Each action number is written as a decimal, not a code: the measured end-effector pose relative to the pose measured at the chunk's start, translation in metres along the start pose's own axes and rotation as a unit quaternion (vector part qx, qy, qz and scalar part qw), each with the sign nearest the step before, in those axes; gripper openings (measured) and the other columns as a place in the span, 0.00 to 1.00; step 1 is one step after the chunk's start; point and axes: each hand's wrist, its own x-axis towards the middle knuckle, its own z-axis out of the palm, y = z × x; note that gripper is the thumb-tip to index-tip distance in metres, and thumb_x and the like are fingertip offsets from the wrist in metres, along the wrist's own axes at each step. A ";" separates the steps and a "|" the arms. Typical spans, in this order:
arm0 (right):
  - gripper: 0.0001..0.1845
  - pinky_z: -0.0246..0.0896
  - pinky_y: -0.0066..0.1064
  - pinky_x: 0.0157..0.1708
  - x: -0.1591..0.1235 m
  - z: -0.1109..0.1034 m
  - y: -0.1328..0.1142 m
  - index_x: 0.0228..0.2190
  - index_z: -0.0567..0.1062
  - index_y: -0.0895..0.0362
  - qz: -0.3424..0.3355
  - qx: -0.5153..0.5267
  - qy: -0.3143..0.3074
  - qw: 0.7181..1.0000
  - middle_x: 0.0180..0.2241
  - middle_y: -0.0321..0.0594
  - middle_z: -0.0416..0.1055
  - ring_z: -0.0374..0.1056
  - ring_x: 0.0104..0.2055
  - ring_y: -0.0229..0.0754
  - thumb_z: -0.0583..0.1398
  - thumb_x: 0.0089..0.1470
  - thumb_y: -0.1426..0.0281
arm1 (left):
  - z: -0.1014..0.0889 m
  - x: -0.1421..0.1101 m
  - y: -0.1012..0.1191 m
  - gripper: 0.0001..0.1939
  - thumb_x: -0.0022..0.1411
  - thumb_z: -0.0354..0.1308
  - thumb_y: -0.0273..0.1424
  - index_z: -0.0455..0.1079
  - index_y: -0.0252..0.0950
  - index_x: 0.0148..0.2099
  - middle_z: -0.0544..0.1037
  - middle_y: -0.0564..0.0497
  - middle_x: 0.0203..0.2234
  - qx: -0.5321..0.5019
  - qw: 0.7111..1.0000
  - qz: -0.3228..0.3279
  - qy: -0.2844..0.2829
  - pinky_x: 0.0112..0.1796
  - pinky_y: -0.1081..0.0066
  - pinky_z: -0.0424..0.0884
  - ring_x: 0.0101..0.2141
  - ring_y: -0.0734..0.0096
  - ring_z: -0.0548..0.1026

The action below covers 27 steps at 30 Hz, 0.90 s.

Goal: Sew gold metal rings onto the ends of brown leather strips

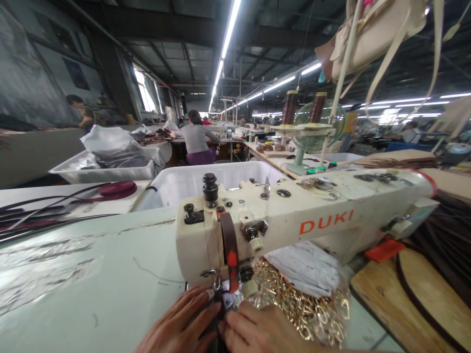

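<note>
Beneath the needle end of a white sewing machine (272, 225) lies a dark strap (218, 314), running toward me between both hands. My left hand (186, 318) is closed on the strap's left side, fingertips close to the presser foot (218, 283). From the other side my right hand (257, 327) pinches the strap with bent fingers, partly hiding it. A brown strip with red marks (230, 250) hangs down the front of the machine head. The strap's near end is hidden by the hands.
A plastic bag of gold metal hardware (316, 314) sits under the machine arm. Right of it are a wooden board (423, 294) and dark straps (441, 235). A maroon roll (117, 189) lies at left. White bins (221, 171) and a seated person (198, 137) are beyond.
</note>
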 end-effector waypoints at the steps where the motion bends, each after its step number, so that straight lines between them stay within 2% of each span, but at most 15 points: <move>1: 0.06 0.37 0.28 0.10 -0.001 -0.001 0.001 0.29 0.71 0.60 0.003 0.011 -0.011 1.000 0.24 0.34 0.70 0.63 0.24 0.36 0.57 0.57 0.77 | 0.001 -0.004 -0.001 0.13 0.65 0.54 0.41 0.73 0.44 0.48 0.81 0.56 0.41 0.013 1.000 0.023 -0.009 0.51 0.83 0.66 0.43 0.77 0.78; 4: 0.02 0.42 0.28 0.12 -0.005 -0.010 0.008 0.33 0.73 0.58 0.013 0.064 -0.059 0.996 0.30 0.32 0.74 0.66 0.28 0.37 0.60 0.57 0.72 | 0.004 -0.012 -0.005 0.15 0.65 0.54 0.39 0.71 0.40 0.50 0.80 0.51 0.42 0.060 0.995 0.068 -0.030 0.52 0.78 0.67 0.44 0.73 0.78; 6: 0.06 0.52 0.26 0.17 -0.006 -0.018 0.016 0.36 0.73 0.55 0.041 0.106 -0.117 0.987 0.34 0.32 0.75 0.67 0.33 0.38 0.62 0.55 0.69 | 0.004 -0.013 -0.006 0.16 0.65 0.53 0.39 0.72 0.38 0.49 0.80 0.50 0.43 0.098 0.989 0.094 -0.051 0.49 0.76 0.71 0.43 0.69 0.78; 8: 0.07 0.59 0.26 0.26 -0.003 -0.029 0.026 0.36 0.74 0.54 0.113 0.140 -0.174 0.968 0.36 0.34 0.75 0.68 0.37 0.41 0.63 0.51 0.71 | 0.002 -0.012 -0.005 0.18 0.63 0.54 0.41 0.73 0.37 0.49 0.80 0.50 0.43 0.136 0.980 0.122 -0.084 0.44 0.73 0.75 0.43 0.66 0.79; 10: 0.07 0.60 0.28 0.33 0.001 -0.038 0.036 0.32 0.74 0.55 0.213 0.172 -0.204 0.940 0.35 0.37 0.74 0.68 0.38 0.42 0.59 0.49 0.76 | 0.000 -0.010 -0.004 0.20 0.60 0.56 0.44 0.73 0.37 0.49 0.80 0.51 0.42 0.164 0.970 0.141 -0.109 0.40 0.71 0.78 0.42 0.64 0.79; 12: 0.08 0.59 0.28 0.34 0.005 -0.045 0.046 0.30 0.73 0.57 0.303 0.217 -0.209 0.904 0.33 0.39 0.74 0.68 0.36 0.40 0.55 0.51 0.77 | 0.000 -0.009 -0.002 0.22 0.57 0.59 0.46 0.73 0.38 0.49 0.80 0.52 0.42 0.179 0.965 0.147 -0.120 0.39 0.71 0.79 0.41 0.64 0.80; 14: 0.08 0.58 0.27 0.30 0.008 -0.047 0.053 0.30 0.71 0.58 0.359 0.300 -0.223 0.855 0.29 0.39 0.73 0.67 0.30 0.38 0.53 0.56 0.73 | 0.001 -0.008 -0.001 0.23 0.55 0.62 0.46 0.74 0.38 0.48 0.80 0.53 0.42 0.186 0.963 0.149 -0.125 0.39 0.71 0.79 0.40 0.65 0.80; 17: 0.19 0.49 0.24 0.17 0.006 -0.043 0.058 0.25 0.68 0.58 0.424 0.450 -0.263 0.741 0.18 0.34 0.64 0.56 0.17 0.33 0.49 0.61 0.60 | 0.007 -0.011 0.001 0.21 0.54 0.62 0.44 0.74 0.39 0.47 0.81 0.54 0.41 0.183 0.965 0.145 -0.118 0.38 0.71 0.80 0.39 0.65 0.80; 19: 0.23 0.43 0.23 0.13 0.004 -0.039 0.058 0.23 0.66 0.58 0.449 0.490 -0.263 0.699 0.15 0.32 0.59 0.49 0.14 0.31 0.49 0.60 0.54 | 0.012 -0.015 0.002 0.19 0.58 0.59 0.42 0.73 0.38 0.48 0.81 0.54 0.41 0.169 0.973 0.125 -0.095 0.40 0.70 0.79 0.41 0.66 0.80; 21: 0.24 0.40 0.23 0.13 0.002 -0.036 0.059 0.23 0.66 0.58 0.466 0.502 -0.253 0.684 0.14 0.31 0.59 0.48 0.13 0.30 0.52 0.56 0.51 | 0.018 -0.020 0.003 0.17 0.62 0.55 0.39 0.72 0.37 0.49 0.81 0.53 0.41 0.144 0.982 0.104 -0.065 0.41 0.69 0.79 0.41 0.66 0.79; 23: 0.22 0.37 0.23 0.12 0.001 -0.034 0.064 0.25 0.68 0.58 0.507 0.517 -0.229 0.651 0.15 0.30 0.59 0.46 0.13 0.29 0.55 0.52 0.51 | 0.025 -0.026 0.004 0.16 0.64 0.52 0.37 0.72 0.36 0.50 0.81 0.50 0.41 0.119 0.988 0.086 -0.056 0.43 0.68 0.78 0.41 0.65 0.79; 25: 0.20 0.35 0.23 0.13 0.003 -0.030 0.070 0.24 0.68 0.58 0.552 0.529 -0.170 0.622 0.14 0.30 0.59 0.44 0.13 0.28 0.58 0.51 0.53 | 0.034 -0.032 0.007 0.17 0.64 0.53 0.37 0.71 0.34 0.50 0.81 0.47 0.42 0.080 0.994 0.054 -0.060 0.46 0.65 0.76 0.43 0.62 0.79; 27: 0.18 0.38 0.22 0.14 0.011 -0.024 0.078 0.22 0.68 0.59 0.564 0.534 -0.096 0.623 0.15 0.31 0.59 0.45 0.14 0.28 0.60 0.51 0.57 | 0.043 -0.036 0.010 0.19 0.63 0.56 0.38 0.70 0.32 0.51 0.80 0.43 0.42 0.022 0.997 0.009 -0.068 0.49 0.61 0.74 0.45 0.57 0.77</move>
